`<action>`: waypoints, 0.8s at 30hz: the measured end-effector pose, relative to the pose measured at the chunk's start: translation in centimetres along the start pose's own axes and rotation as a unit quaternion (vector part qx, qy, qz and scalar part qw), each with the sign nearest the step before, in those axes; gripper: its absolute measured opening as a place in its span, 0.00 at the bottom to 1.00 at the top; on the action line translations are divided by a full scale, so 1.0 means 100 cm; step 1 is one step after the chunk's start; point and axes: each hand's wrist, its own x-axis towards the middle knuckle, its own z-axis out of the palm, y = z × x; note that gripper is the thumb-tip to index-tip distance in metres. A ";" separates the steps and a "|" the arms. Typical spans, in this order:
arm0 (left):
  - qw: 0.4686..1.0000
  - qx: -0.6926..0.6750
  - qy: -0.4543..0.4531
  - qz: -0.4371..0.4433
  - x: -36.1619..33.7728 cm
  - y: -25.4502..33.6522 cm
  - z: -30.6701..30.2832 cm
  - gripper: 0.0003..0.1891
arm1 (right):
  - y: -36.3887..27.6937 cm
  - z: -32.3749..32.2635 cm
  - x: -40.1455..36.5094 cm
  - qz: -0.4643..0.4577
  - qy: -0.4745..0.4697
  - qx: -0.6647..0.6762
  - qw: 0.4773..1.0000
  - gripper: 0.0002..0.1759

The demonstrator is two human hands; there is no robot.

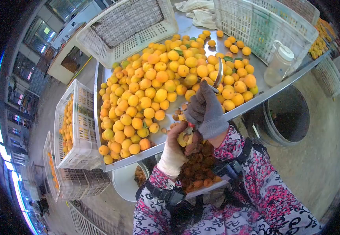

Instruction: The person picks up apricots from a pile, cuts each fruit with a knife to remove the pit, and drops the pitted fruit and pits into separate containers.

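I read the steel table (258, 58) as running diagonally, with its front rim passing just ahead of both hands. The only bare steel is a narrow strip along that rim and a patch at the far right corner. The heap of apricots (154, 94) covers the rest. The left hand (175, 150), in a pale glove, is curled around one apricot (184, 139), held at the rim just in front of the person's chest. The right hand (206, 113), in a grey glove, sits just above it, fisted on a tool whose metal blade (218, 74) points up over the heap. Below the hands, a tray (195, 174) at the chest holds dark brown fruit pieces. A white basin (125, 182) under the rim holds brownish matter that I cannot identify. A dark bucket (289, 115) stands on the floor to the right, and I cannot see its contents. A clear jar (279, 62) stands on the right corner. Two white crates (126, 27) (264, 23) rest along the table's far side, showing no fruit. A side crate (74, 125) on the left holds apricots.
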 end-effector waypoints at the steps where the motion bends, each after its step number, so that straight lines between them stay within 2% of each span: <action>1: 1.000 -0.001 0.001 0.001 -0.001 -0.003 0.007 0.16 | 0.001 -0.001 0.000 -0.004 -0.023 0.002 1.000 0.24; 2: 0.980 0.120 0.126 0.092 -0.003 -0.008 0.022 0.16 | 0.004 0.002 -0.001 -0.003 -0.022 0.002 1.000 0.24; 3: 0.922 0.236 0.247 0.180 -0.001 -0.014 0.030 0.16 | 0.010 0.008 -0.003 -0.041 0.027 -0.073 0.996 0.22; 4: 0.923 0.235 0.247 0.180 0.004 -0.019 0.028 0.16 | 0.017 0.015 -0.005 -0.078 0.075 -0.148 0.983 0.21; 5: 0.919 0.212 0.251 0.219 0.011 -0.023 0.023 0.16 | 0.025 0.020 -0.008 -0.078 0.076 -0.148 0.983 0.21; 6: 0.913 0.189 0.255 0.257 0.016 -0.025 0.018 0.17 | 0.034 0.026 -0.013 -0.244 0.046 -0.319 0.915 0.18; 7: 0.913 0.188 0.256 0.257 0.018 -0.025 0.014 0.17 | 0.040 0.028 -0.017 -0.394 0.012 -0.470 0.790 0.16; 8: 0.916 0.178 0.249 0.260 0.021 -0.024 0.010 0.16 | 0.042 0.026 -0.019 -0.393 0.012 -0.470 0.790 0.16; 10: 0.922 0.160 0.234 0.264 0.027 -0.022 0.003 0.15 | 0.048 0.019 -0.018 -0.308 -0.144 -0.614 0.712 0.12; 11: 0.925 0.151 0.227 0.265 0.029 -0.021 0.000 0.14 | 0.051 0.017 -0.019 -0.307 -0.143 -0.614 0.713 0.12; 13: 0.931 0.134 0.211 0.267 0.034 -0.018 -0.005 0.13 | 0.055 0.016 -0.018 -0.298 -0.215 -0.747 0.555 0.11; 14: 0.934 0.126 0.202 0.267 0.036 -0.016 -0.008 0.13 | 0.057 0.018 -0.018 -0.349 -0.215 -0.710 0.573 0.12; 15: 0.936 0.119 0.195 0.269 0.036 -0.013 -0.009 0.13 | 0.055 0.018 -0.018 -0.350 -0.214 -0.709 0.574 0.12; 17: 0.939 0.104 0.177 0.276 0.035 -0.004 -0.013 0.12 | 0.044 0.021 -0.017 -0.380 -0.180 -0.596 0.684 0.09; 19: 0.940 0.086 0.160 0.289 0.031 0.007 -0.014 0.12 | 0.033 0.021 -0.014 -0.367 -0.033 -0.562 0.741 0.11; 20: 0.952 0.019 0.235 0.193 0.024 0.017 -0.011 0.11 | 0.028 0.018 -0.008 -0.334 0.010 -0.496 0.801 0.14; 21: 0.952 0.021 0.234 0.197 0.020 0.022 -0.016 0.11 | 0.023 0.016 -0.004 -0.297 0.055 -0.425 0.853 0.17; 22: 0.909 0.233 0.213 0.272 0.016 0.025 -0.017 0.13 | 0.017 0.013 -0.004 -0.299 0.052 -0.423 0.854 0.17; 23: 0.818 0.433 0.182 0.332 0.013 0.029 -0.018 0.16 | 0.010 0.010 -0.004 -0.108 0.067 -0.447 0.886 0.20; 24: 0.515 0.714 0.205 0.427 0.009 0.032 -0.017 0.16 | 0.007 0.008 -0.004 0.087 0.081 -0.454 0.883 0.22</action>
